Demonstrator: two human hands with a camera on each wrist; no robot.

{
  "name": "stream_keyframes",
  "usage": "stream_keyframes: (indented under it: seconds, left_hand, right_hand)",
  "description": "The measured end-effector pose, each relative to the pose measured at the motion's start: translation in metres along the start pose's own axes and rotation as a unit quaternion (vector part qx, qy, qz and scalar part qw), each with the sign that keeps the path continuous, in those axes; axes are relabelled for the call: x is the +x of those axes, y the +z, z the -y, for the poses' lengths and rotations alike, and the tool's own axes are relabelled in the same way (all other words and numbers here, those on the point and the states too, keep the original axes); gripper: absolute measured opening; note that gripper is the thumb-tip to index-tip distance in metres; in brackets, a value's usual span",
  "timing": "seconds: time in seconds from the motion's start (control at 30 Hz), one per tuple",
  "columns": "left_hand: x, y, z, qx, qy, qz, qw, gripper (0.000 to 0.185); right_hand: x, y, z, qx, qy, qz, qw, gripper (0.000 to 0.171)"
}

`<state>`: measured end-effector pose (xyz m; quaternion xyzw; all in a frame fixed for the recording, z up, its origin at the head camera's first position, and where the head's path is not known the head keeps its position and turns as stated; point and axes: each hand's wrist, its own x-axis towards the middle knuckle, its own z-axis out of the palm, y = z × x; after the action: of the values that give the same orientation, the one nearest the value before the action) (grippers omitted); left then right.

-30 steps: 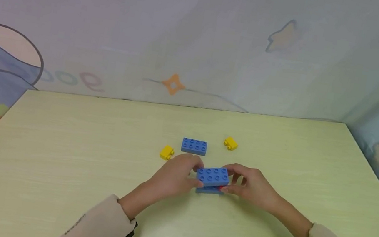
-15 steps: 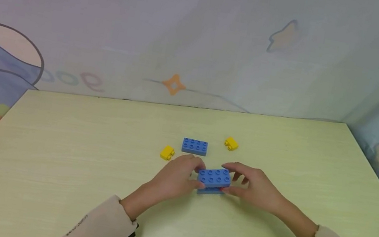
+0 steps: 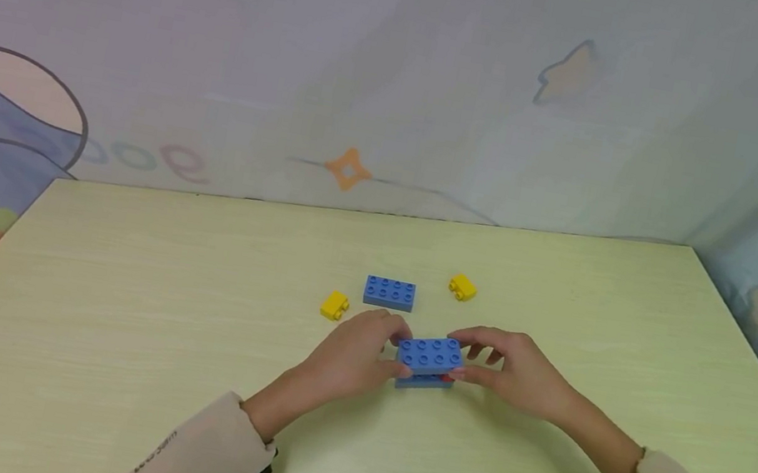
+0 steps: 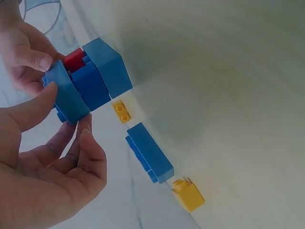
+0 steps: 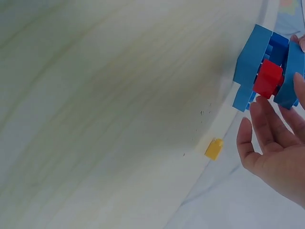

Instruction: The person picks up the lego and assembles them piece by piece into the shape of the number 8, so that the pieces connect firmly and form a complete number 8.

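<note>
A stack of toy building bricks stands on the table between my hands. Its top is a long blue brick (image 3: 430,355), studs upward. Under that, the left wrist view shows a smaller dark blue brick (image 4: 90,87) beside a red brick (image 5: 268,78), both on a lower blue brick (image 4: 108,69). My left hand (image 3: 352,354) pinches the top brick's left end between thumb and fingers. At its right end, my right hand (image 3: 515,372) holds it with the thumb in front and a finger behind. In the right wrist view, red studs show in a narrow gap under the top brick.
Behind the stack lies a loose long blue brick (image 3: 388,293) on the pale table (image 3: 184,304). One small yellow brick (image 3: 335,305) lies to its left, and another yellow brick (image 3: 463,288) lies farther back to the right. A printed cloth (image 3: 434,94) hangs behind the table.
Both hands and the stack have shifted slightly right. The right hand's fingers have moved a little at the top brick's end. The loose bricks stay in place.
</note>
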<state>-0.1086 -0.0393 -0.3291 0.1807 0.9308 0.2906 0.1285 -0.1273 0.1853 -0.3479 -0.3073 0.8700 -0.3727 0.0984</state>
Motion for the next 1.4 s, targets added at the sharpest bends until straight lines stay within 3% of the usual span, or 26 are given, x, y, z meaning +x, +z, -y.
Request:
stream_keyframes:
  seconds: [0.87, 1.03, 1.4]
  left_hand:
    - [-0.001, 0.004, 0.010, -0.057, 0.002, 0.000, 0.9983, 0.033]
    - [-0.001, -0.004, 0.018, -0.087, -0.001, -0.002, 0.9962, 0.038]
    - [0.001, -0.030, 0.051, -0.105, 0.003, -0.057, 0.9928, 0.040]
  right_hand:
    - [0.000, 0.002, -0.007, 0.000, 0.003, 0.001, 1.000, 0.035]
    - [0.000, 0.002, -0.007, -0.003, 0.001, 0.001, 1.000, 0.035]
    - [0.000, 0.001, -0.005, -0.002, 0.004, 0.004, 1.000, 0.035]
